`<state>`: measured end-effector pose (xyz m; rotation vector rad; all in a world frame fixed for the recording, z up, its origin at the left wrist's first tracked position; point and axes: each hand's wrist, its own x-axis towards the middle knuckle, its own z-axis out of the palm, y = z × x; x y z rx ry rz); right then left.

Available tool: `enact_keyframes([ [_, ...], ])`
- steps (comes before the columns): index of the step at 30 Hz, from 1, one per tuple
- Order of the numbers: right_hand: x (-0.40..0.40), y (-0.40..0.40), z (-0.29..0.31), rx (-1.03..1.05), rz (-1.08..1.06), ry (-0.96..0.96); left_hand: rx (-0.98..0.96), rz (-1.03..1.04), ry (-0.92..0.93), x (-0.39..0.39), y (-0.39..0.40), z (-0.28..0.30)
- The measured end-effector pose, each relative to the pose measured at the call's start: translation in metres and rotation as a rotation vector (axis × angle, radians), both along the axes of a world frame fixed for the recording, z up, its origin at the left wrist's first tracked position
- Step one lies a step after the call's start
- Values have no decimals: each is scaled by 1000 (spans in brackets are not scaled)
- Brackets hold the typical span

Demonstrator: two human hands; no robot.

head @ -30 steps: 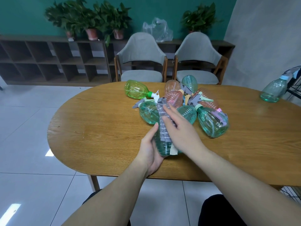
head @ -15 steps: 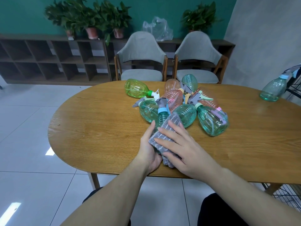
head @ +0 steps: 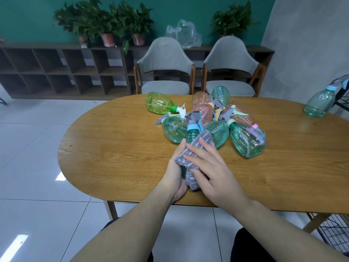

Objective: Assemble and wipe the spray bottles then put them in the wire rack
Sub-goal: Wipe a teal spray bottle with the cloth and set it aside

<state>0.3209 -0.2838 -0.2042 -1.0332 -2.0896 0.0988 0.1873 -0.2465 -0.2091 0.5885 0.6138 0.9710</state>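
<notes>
Even, bright indoor light falls from overhead. White glare patches lie on the floor tiles [head: 20, 242] left of the surface [head: 113, 157], whose wood carries a soft sheen toward its right end. Shadows under the hands are faint. Focus is sharp; wide-angle bending curves the edges.

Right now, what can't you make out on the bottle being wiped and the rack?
- Head view: teal bottle body is hidden by the grey cloth and both hands.
- Wire rack: cut off by the right edge; contents unseen.
- Left hand fingers: hidden under the cloth.
</notes>
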Motion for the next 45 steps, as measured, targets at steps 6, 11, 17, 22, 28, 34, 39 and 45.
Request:
enact_keyframes([
  [6,-14,17,32,-209,-108,142,30,104,-22,4,4,-8],
  [11,-20,30,61,-431,-255,466,51,63,-49,4,1,-4],
  [17,-23,26,46,-393,-249,-49,33,86,-71,3,1,-4],
  [22,-19,14,38,-192,-161,-210,30,128,-91,2,4,-10],
  [28,0,-2,13,5,-20,-320,-54,51,-122,-1,4,-11],
  [34,15,-12,-16,89,95,-221,-43,95,-109,-5,4,-10],
  [39,6,-11,-10,-28,29,-32,-14,124,-81,-4,6,-14],
  [45,-6,9,14,-158,-70,115,11,129,-29,-1,3,-8],
])
